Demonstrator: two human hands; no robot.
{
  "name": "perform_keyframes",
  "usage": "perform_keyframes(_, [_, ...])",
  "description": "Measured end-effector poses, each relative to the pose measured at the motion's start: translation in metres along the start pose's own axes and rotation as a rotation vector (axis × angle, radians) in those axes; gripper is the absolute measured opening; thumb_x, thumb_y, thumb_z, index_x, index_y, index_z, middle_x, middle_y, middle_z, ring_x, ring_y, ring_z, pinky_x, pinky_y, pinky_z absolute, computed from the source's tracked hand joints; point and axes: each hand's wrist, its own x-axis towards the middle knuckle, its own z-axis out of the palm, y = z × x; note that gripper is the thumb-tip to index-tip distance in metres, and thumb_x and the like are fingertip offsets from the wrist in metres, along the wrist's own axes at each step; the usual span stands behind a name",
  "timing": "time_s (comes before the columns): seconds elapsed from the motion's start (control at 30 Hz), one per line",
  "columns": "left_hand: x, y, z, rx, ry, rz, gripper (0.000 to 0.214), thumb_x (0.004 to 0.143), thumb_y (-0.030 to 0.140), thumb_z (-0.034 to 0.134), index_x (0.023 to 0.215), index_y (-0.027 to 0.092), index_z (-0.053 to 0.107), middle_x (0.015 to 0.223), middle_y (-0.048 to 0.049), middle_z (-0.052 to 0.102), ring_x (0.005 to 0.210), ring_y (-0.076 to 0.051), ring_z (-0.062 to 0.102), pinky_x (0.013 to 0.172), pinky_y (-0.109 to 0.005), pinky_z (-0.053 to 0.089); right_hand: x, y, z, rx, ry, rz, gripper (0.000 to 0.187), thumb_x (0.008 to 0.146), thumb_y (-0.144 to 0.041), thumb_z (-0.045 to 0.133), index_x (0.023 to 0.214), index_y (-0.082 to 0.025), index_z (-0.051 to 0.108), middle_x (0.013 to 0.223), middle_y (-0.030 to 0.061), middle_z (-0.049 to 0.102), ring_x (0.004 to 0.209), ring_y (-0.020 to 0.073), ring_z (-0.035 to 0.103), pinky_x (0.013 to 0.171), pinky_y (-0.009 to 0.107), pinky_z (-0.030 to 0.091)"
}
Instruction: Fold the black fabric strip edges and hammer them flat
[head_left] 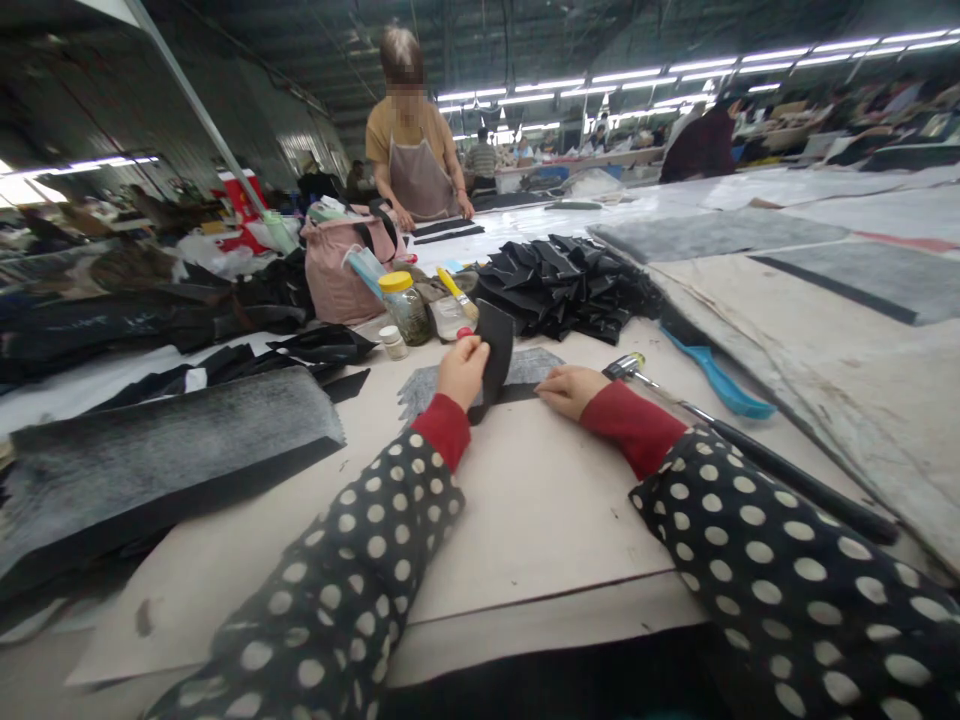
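Note:
My left hand (461,372) pinches a flexible black sheet (497,345), perhaps leather or fabric, which stands up and curls above the board. Beneath it lies a grey fuzzy piece (536,366) with a black edge and a jagged left end. The fingers of my right hand (574,390) are bent together on the right part of that black edge. Whether the black sheet and the grey piece are joined is hidden. Just right of my right hand rests a hammer (624,366). Both my forearms wear polka-dot sleeves with red cuffs.
Behind my hands are a heap of black pieces (562,285), a yellow-lidded jar (405,308), a small white bottle (392,342), a yellow brush (457,295) and a pink bag (349,262). A blue tool (720,375) lies right. Across the table stands a person (412,150).

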Motion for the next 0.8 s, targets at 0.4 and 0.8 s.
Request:
perform_keyframes(0.4, [0.013,0.04,-0.298,-0.133,0.977,0.312,0.009,0.07,0.019,0.053,0.076,0.014,0.049,0.059,0.0073,0.038,0.059,-0.007,0.048,0.06,-0.024,0.044,0.007,0.01,0.018,0.045,0.11,0.001,0.031,0.081,-0.03,0.04,0.085,-0.021,0.069,0.076,0.0066,0.06,0.074,0.0181,0.054,0.074,0.029,0.041])
perform_keyframes(0.8, [-0.136,0.075,-0.09,0.267,-0.279,0.46,0.024,0.085,0.025,0.044,0.105,0.017,0.056,0.099,-0.0042,0.061,0.09,-0.015,0.055,0.078,-0.027,0.046,0.001,0.032,0.01,0.113,0.263,0.168,0.031,0.079,-0.034,0.041,0.085,-0.02,0.068,0.082,0.0054,0.064,0.074,0.0165,0.058,0.068,0.027,0.046])
